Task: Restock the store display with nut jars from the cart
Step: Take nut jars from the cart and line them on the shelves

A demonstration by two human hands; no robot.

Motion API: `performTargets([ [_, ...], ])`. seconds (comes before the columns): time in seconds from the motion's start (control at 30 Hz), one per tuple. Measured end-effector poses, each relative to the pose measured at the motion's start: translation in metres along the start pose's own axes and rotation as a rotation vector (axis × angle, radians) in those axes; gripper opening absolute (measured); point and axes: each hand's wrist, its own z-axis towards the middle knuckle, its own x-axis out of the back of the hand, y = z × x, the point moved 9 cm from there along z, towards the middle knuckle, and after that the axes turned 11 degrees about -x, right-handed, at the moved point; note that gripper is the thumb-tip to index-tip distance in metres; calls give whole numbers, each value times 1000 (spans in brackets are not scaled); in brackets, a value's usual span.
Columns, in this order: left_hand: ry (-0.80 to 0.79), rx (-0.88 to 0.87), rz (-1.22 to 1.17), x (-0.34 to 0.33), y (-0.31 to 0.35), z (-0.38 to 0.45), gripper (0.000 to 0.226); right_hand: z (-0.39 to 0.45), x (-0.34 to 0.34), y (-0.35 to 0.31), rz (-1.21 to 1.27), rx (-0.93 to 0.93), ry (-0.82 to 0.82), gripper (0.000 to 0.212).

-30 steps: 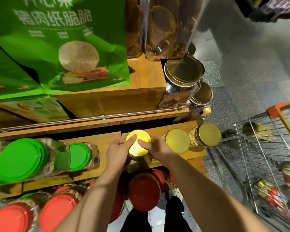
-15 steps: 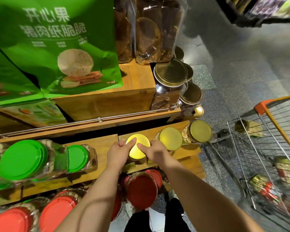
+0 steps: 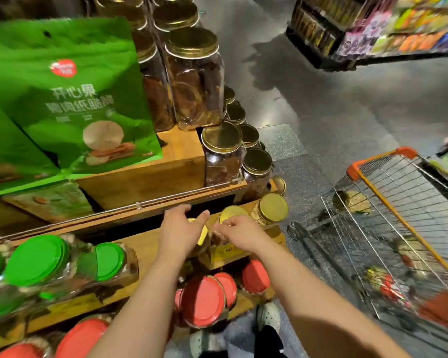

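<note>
Both hands are sitting on one yellow-lidded nut jar on the middle wooden shelf. The left hand is covering most of the lid, fingers spread over its top, thumb out towards the far side. The right hand is coming in from the right with fingers curled at the jar's edge; can't tell how firmly it's gripping since the left hand is blocking the view.

Just right of that jar, two more yellow-lidded jars are standing in the same row: one partly hidden behind the right hand, one at the shelf's right end.

Further left on the shelf, green-lidded jars are lying, at least three lids showing. On the near shelf below, red-lidded jars are packed in, about six lids visible, a few cut off by the arms.

Up on the far tier, a big green snack bag is leaning beside tall gold-lidded jars.

The wire cart with the orange handle is standing well to the right, with a few blurry jars in it.
</note>
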Motion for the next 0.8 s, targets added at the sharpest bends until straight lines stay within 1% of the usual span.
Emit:
performTargets([
  [0.03, -15, -48, 23, 1, 19, -3, 62, -9, 13, 5, -4, 16, 25, 38],
  [0.1, -51, -130, 64, 1, 53, -11, 62, -30, 41, 14, -8, 40, 63, 47],
  [0.23, -153, -233, 134, -7, 112, -34, 68, -71, 97, 34, -50, 46, 105, 46],
  [0.33, -183, -342, 247, -17, 160, -48, 74, -93, 141, 55, -148, 48, 195, 53],
  [0.4, -205, -416, 335, -30, 194, -59, 76, -110, 170, 76, -188, 51, 259, 54],
  [0.5, -231, -493, 412, -58, 242, -77, 77, -134, 207, 119, -224, 25, 320, 55],
  [0.63, -263, -617, 495, -120, 309, -113, 74, -163, 256, 203, -260, -53, 367, 64],
  [0.8, -382, -817, 674, -215, 397, -170, 70, -202, 324, 313, -165, -119, 398, 65],
])
